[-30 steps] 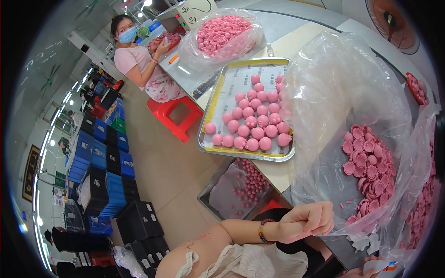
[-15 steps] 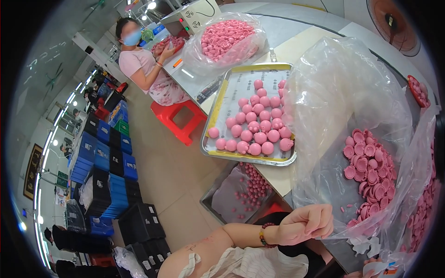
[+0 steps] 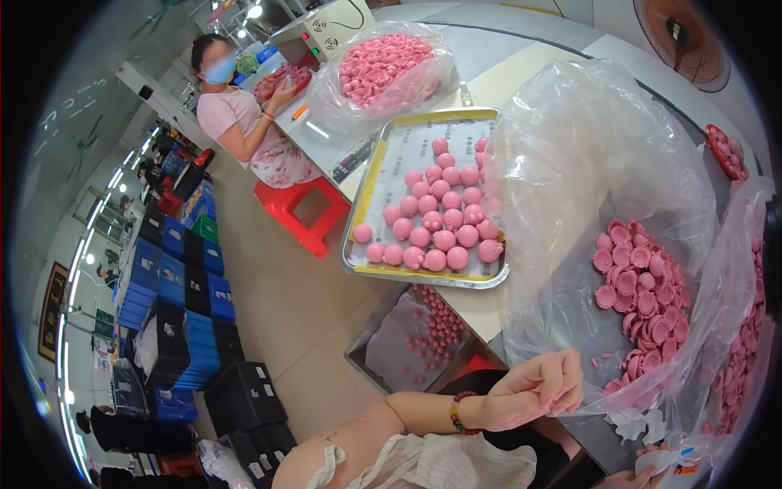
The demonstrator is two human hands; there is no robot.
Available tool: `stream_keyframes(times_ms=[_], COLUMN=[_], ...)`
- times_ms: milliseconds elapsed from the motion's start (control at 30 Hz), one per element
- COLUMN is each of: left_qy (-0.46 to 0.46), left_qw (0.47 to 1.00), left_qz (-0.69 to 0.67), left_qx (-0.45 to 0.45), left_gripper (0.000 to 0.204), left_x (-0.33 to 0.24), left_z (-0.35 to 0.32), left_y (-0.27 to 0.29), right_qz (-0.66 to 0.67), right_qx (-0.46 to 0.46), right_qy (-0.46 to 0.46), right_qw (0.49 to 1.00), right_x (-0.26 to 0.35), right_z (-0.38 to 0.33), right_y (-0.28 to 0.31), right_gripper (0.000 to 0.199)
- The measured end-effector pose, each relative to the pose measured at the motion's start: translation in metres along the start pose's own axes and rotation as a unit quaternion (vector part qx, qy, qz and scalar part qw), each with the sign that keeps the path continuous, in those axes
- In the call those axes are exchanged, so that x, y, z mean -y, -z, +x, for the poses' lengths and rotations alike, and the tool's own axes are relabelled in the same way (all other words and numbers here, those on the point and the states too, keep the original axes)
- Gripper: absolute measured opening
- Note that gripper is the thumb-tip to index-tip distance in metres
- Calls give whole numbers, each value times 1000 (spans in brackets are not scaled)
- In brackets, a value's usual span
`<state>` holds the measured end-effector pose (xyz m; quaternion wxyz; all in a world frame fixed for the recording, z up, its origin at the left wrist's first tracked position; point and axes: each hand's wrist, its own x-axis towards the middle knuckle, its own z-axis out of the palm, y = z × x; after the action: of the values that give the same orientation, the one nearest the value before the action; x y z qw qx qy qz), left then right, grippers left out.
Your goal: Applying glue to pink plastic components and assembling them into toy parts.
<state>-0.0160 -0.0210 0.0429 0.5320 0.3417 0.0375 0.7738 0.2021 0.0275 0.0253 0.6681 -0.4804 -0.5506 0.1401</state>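
Note:
My left hand (image 3: 538, 385), with a beaded bracelet at the wrist, hovers by the table's near edge with its fingers curled together. Whatever they may pinch is hidden. Beside it an opened clear plastic bag (image 3: 603, 163) holds a heap of pink half-shells (image 3: 643, 301). Low at the right, only part of my right hand (image 3: 649, 463) shows, next to a white piece with blue and orange marks (image 3: 683, 466); its grip is unclear. Beyond the left hand, a metal tray (image 3: 352, 236) with yellow edging carries several pink balls (image 3: 444, 239), some with small ears.
Below the table edge, a grey bin (image 3: 358, 352) contains small pink balls. Another bag of pink parts (image 3: 383, 65) stands farther back. A co-worker (image 3: 244, 122) sits on a red stool (image 3: 297, 208). Stacked crates (image 3: 183, 277) line the left, and a fan (image 3: 676, 37) stands far right.
The view has shifted slightly, so the tray, bags and co-worker appear farther left. My left hand stays near the same place, its fingers still curled with a slight change of pose.

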Motion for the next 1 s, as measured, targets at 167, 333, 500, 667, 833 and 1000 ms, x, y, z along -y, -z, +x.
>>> stream_keyframes(times_ms=[167, 333, 500, 667, 833, 1000], left_qy=[-5, -38, -33, -23, -14, -88], left_qw=[1000, 999, 999, 1000, 1000, 995], left_qz=[-7, -38, -26, -12, -10, 40], left_qx=[-17, -7, -5, 0, 10, 2], left_gripper=[14, 15, 18, 14, 8, 14], left_x=[1, 4, 2, -1, -6, -21], left_z=[-1, 0, 0, 1, 4, 12], left_y=[1, 1, -1, -2, 0, 15], right_qz=[-33, -30, -12, -39, -16, -34], right_qx=[15, 8, -12, 29, 24, 27], right_qy=[-26, -22, 2, 10, -1, -37], right_qw=[999, 999, 1000, 999, 1000, 998], right_x=[5, 0, 2, 8, 6, 3], right_z=[0, -1, 1, 2, 2, 0], right_y=[0, 2, -2, -3, -4, 3], right_gripper=[49, 50, 49, 49, 48, 44])
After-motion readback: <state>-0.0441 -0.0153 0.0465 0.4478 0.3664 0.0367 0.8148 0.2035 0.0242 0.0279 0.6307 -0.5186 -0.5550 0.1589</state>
